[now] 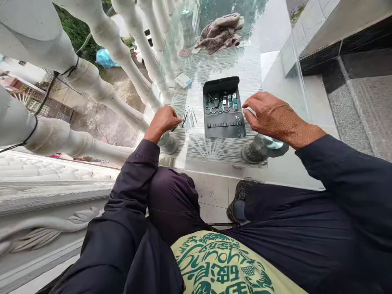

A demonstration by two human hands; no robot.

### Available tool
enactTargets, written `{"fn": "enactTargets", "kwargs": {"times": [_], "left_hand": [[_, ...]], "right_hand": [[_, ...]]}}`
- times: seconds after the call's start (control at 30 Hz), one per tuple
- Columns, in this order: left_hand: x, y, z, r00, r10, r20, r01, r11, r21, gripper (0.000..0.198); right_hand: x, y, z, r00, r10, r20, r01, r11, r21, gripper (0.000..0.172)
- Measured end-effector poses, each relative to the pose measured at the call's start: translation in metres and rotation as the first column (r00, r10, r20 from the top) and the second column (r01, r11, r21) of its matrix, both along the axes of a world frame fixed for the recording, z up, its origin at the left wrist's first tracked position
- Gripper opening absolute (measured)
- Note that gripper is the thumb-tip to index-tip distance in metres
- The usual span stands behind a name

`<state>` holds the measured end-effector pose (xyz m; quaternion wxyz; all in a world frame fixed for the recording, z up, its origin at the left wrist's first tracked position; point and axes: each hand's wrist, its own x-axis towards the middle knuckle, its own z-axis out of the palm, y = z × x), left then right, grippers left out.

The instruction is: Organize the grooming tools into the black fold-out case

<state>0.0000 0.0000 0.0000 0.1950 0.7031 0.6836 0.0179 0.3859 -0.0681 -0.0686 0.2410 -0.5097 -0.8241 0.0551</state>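
A black manicure case (pixel 225 118) lies unfolded on the glass table (pixel 214 161). Its upper part holds several nail clippers (pixel 234 101) and scissors (pixel 220 109); two slim tools (pixel 238 124) sit at the lower right of a row of loops. My right hand (pixel 272 114) is at the case's right edge, thumb and forefinger apart; whether it touches the edge is unclear. To the left, several thin metal tools (pixel 190 118) lie in a loose group. Beside them my left hand (pixel 165 120) is closed, fingertips pressed together, with a small dark end showing below; what it grips is mostly hidden.
Behind the case lie a crumpled brown cloth (pixel 220 32) and a small white-and-blue packet (pixel 183 80). White balusters (pixel 101 87) stand close on the left. Thick glass table legs (pixel 257 148) show under the tabletop, with my knees against the near side.
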Motion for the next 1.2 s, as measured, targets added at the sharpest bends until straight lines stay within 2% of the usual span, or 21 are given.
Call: {"fn": "enactTargets", "kwargs": {"times": [0.23,0.37,0.57,0.73,0.87,0.93,1.03,1.1,1.13,1.2], "left_hand": [[0.014,-0.004,-0.011,0.996,-0.033,0.078,0.03,0.998,0.046,0.013],[0.02,-0.001,-0.016,0.993,-0.006,0.117,-0.003,0.997,0.078,0.018],[0.023,0.006,-0.025,0.986,0.038,0.161,-0.051,0.996,0.079,0.023],[0.022,0.007,-0.018,0.975,0.115,0.19,-0.128,0.99,0.058,0.023],[0.025,-0.012,-0.002,0.946,0.146,0.289,-0.163,0.986,0.038,0.016],[0.032,-0.028,0.003,0.915,0.143,0.378,-0.14,0.99,-0.036,0.017],[0.048,-0.052,0.003,0.843,0.156,0.515,-0.068,0.98,-0.187,0.02],[0.06,-0.065,-0.001,0.791,0.198,0.579,-0.036,0.96,-0.278,0.024],[0.065,-0.07,-0.003,0.763,0.224,0.606,-0.027,0.948,-0.316,0.026],[0.073,-0.078,-0.006,0.719,0.277,0.637,-0.017,0.924,-0.382,0.029]], "right_hand": [[0.0,-0.004,0.009,0.999,-0.03,0.021,0.031,0.999,-0.01,0.041],[-0.002,-0.006,0.014,0.996,-0.048,0.08,0.05,0.998,-0.024,0.04],[-0.005,-0.006,0.012,0.998,-0.048,-0.031,0.045,0.994,-0.1,0.028],[-0.005,-0.007,0.009,0.995,-0.041,-0.096,0.032,0.995,-0.092,0.024],[-0.009,-0.012,0.012,0.995,-0.035,-0.097,0.03,0.998,-0.058,0.026],[-0.02,-0.021,0.018,0.993,-0.034,-0.111,0.026,0.998,-0.065,0.024],[-0.047,-0.041,0.033,0.98,-0.049,-0.192,0.019,0.987,-0.157,0.023],[-0.07,-0.056,0.045,0.952,-0.104,-0.288,-0.001,0.939,-0.344,0.023],[-0.082,-0.062,0.05,0.931,-0.154,-0.33,-0.024,0.879,-0.477,0.026],[-0.105,-0.072,0.059,0.877,-0.285,-0.386,-0.09,0.692,-0.716,0.034]]}}
